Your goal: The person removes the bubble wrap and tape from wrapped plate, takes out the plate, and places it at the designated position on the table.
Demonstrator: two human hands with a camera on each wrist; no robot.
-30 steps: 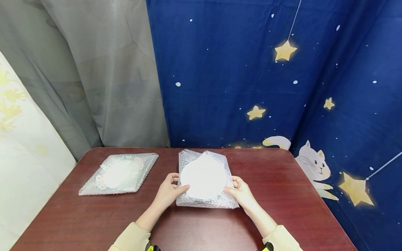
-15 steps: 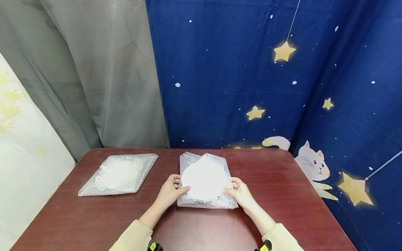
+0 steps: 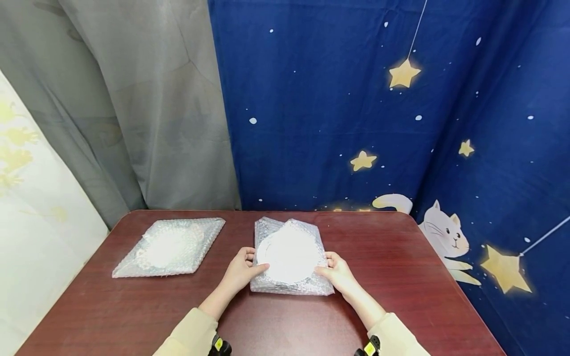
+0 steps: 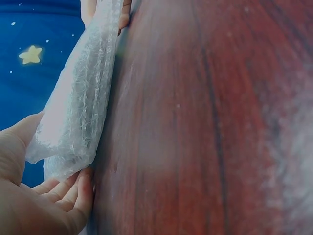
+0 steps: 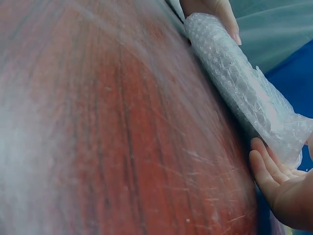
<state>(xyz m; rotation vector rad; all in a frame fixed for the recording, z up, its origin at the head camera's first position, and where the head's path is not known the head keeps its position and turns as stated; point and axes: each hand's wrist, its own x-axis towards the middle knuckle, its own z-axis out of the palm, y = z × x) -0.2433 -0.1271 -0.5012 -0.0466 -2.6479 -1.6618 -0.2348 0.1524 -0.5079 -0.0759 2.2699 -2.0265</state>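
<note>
Starry blue curtain (image 3: 311,109) backs the table (image 3: 285,321) as you grip a bubble-wrapped packet (image 3: 289,257) over the middle of the table's far half, left hand (image 3: 244,270) and right hand (image 3: 337,273) partly closed on opposite edges, seemingly positioning it, the next move likely calling for even support.

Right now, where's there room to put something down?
The dark red table is bare right of the right hand. A narrower gap parts the left hand from the flat, clear bubble wrap package at left. The middle is crowded: both hands hold a second package.
</note>
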